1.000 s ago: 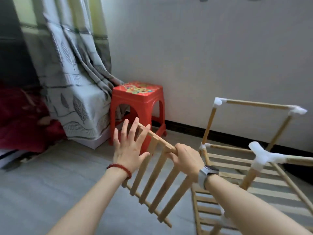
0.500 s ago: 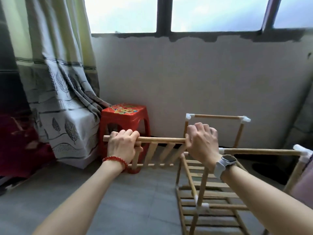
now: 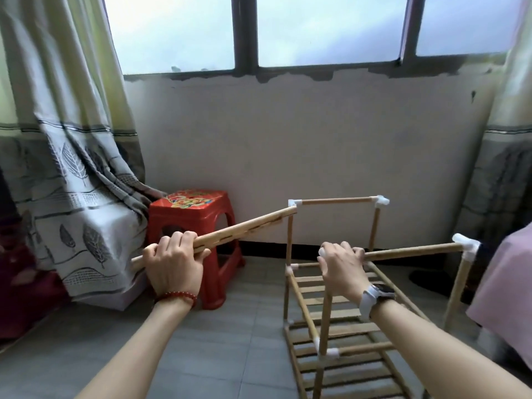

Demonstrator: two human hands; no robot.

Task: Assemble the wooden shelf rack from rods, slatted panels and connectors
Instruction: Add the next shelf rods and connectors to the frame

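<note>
**Room and Work Position**

Grey floor tiles [image 3: 216, 364] run to a pale wall [image 3: 288, 156] below a dark-framed window [image 3: 247, 30]. Leaf-print curtain [image 3: 66, 174] hangs at left, touching a red plastic stool [image 3: 195, 217]. Rack frame [image 3: 325, 335] stands on the floor at right, with rods, slatted shelves and white connectors [image 3: 465, 246]. Left hand [image 3: 172, 263] grips the slatted panel [image 3: 230, 233], seen edge-on, its far end touching the frame's rear corner. Right hand [image 3: 342, 267] has fingers curled over the near upper rod [image 3: 414, 251].
</note>
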